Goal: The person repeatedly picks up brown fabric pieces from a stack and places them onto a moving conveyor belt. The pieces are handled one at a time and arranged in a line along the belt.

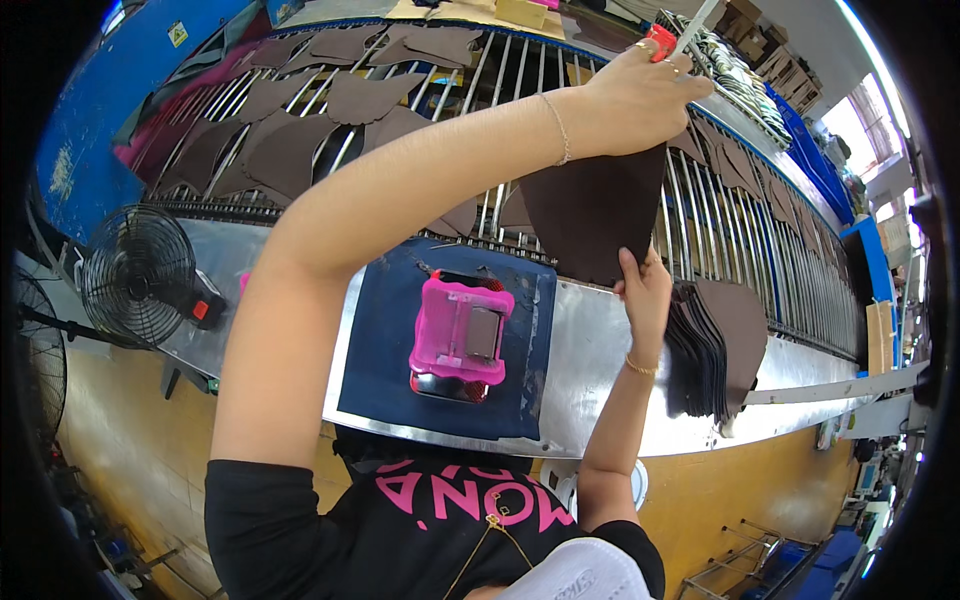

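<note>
A dark brown leather-like cut piece (600,210) is stretched between my hands above the near edge of a rod conveyor. My left hand (635,100) reaches across to the upper right and is closed at the piece's upper edge; its grip is partly hidden. Something red (661,42) shows by its fingers, and I cannot tell whether the hand holds it. Lower down, my right hand (648,290) pinches the piece's lower right corner, thumb on top. Just right of that hand, a stack of similar brown pieces (715,340) lies fanned on the metal table.
Many brown cut pieces (290,150) lie on the conveyor rods (710,220). On the metal table (590,330), a dark blue mat (385,350) bears a pink frame-like holder (435,330). A black fan (135,275) stands at the left. A pale bar (835,388) juts in from the right.
</note>
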### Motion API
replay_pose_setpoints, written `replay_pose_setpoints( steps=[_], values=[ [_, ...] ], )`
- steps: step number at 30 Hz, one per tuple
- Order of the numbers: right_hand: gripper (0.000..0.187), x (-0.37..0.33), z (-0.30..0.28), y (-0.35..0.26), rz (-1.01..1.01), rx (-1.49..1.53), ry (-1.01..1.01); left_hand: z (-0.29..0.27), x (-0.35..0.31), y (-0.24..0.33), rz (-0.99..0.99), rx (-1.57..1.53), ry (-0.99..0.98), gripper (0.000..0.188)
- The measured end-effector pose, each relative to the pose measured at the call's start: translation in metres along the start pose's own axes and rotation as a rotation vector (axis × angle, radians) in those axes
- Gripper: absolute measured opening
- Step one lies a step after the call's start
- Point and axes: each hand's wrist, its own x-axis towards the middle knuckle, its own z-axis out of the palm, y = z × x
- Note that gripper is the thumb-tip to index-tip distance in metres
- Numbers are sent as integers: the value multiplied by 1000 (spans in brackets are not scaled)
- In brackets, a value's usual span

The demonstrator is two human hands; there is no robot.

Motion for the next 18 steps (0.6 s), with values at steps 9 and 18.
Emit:
replay_pose_setpoints(
  steps=[9, 18],
  values=[
    [7, 120, 31, 102, 286, 413, 88, -31, -50, -42, -399, -483, 267, 61],
    [31, 154, 49, 121, 474, 507, 52, -78, -173, -48, -918, -794, 4, 65]
  ],
)
